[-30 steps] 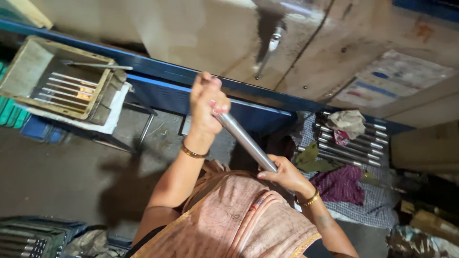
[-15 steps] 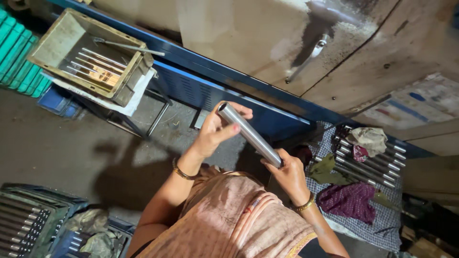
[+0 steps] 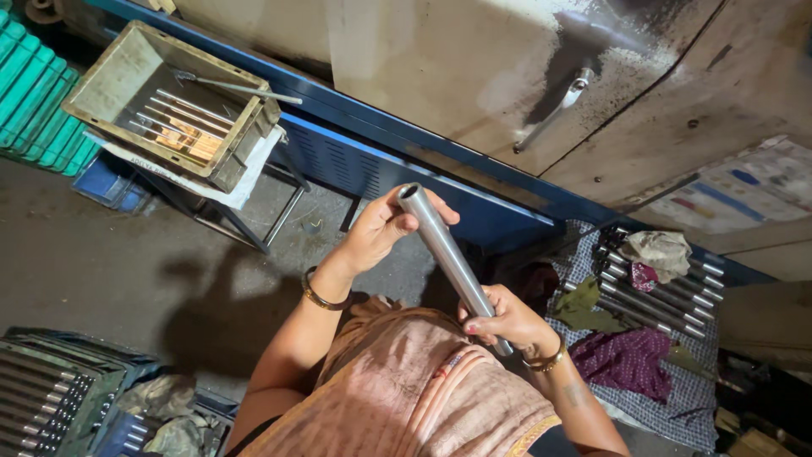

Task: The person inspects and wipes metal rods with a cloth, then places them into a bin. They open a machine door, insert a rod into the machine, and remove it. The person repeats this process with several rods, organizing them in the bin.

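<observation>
The person held a hollow steel tube [image 3: 447, 254] in both hands, slanted above the concrete floor [image 3: 101, 254] in front of the blue machine base [image 3: 381, 161]. The left hand [image 3: 378, 233] gripped the tube's upper, open end, fingers [image 3: 397, 222] curled around it and the thumb laid along the side. The right hand [image 3: 506, 318] closed its fingers round the lower end, close against the pink garment [image 3: 406, 389] (the tube's very tip was hidden behind that hand). A dark bangle [image 3: 317, 296] sat on the left wrist, a gold one [image 3: 545, 362] on the right.

Toward the far left of the floor a grubby tray [image 3: 127, 76] rested on a small metal stand [image 3: 271, 211], holding several thin rods [image 3: 182, 118]. Green crates [image 3: 34, 93] stood just beside it. At the right, more steel tubes [image 3: 655, 292] lay side by side on a checked cloth [image 3: 677, 398], with rags [image 3: 626, 360] among them. A dark crate [image 3: 46, 389] of further tubes sat at the near left corner of the floor, well apart from the hands.
</observation>
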